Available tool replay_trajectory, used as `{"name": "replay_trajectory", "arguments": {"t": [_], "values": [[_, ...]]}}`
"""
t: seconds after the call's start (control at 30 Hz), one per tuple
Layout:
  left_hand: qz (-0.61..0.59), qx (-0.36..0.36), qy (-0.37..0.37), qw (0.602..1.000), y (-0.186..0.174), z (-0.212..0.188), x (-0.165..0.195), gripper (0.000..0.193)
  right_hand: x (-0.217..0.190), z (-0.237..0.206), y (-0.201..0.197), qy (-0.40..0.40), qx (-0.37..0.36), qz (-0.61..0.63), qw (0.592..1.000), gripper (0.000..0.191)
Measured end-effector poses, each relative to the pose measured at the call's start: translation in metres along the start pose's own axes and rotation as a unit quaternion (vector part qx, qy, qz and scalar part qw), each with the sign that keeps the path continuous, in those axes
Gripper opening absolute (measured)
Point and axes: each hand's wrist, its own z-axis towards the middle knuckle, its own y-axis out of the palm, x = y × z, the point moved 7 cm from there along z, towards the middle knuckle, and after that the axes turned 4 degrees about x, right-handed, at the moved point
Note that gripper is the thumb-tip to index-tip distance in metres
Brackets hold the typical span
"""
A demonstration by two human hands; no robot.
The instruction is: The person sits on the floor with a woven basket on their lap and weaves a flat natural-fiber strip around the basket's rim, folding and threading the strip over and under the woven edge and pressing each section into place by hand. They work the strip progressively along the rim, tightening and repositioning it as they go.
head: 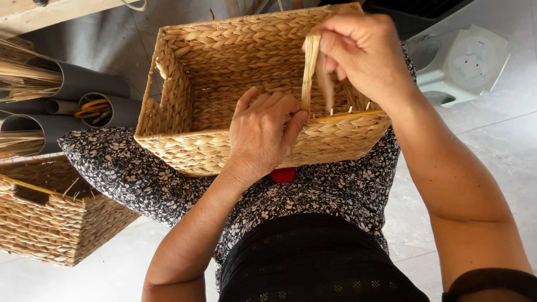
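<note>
The left hand (263,134) presses on the near rim of the woven basket (224,61); the right hand (363,53), apart, pinches a straw strand (309,72) upright.

Basket-weaving workshop: woven straw basket (224,84) on lap, second finished basket (50,218) on tiled floor (492,145), grey pipes (84,84) holding dried reed bundles (22,78).

A second woven basket (47,221) sits on the floor, grey pipes (84,84) hold dried straw (22,75), and a pale plastic stool (464,64) stands nearby.
</note>
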Motion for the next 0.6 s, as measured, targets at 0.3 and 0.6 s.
{"name": "replay_trajectory", "arguments": {"t": [0.3, 0.6], "values": [[0.048, -0.017, 0.014, 0.999, 0.002, -0.002, 0.001, 0.024, 0.004, -0.007, 0.017, 0.001, 0.029, 0.092, 0.995, 0.016], [0.001, -0.028, -0.008, 1.0, 0.002, -0.004, -0.003, 0.033, 0.004, -0.011, 0.028, 0.059, 0.0, 0.092, 0.994, 0.017]]}}
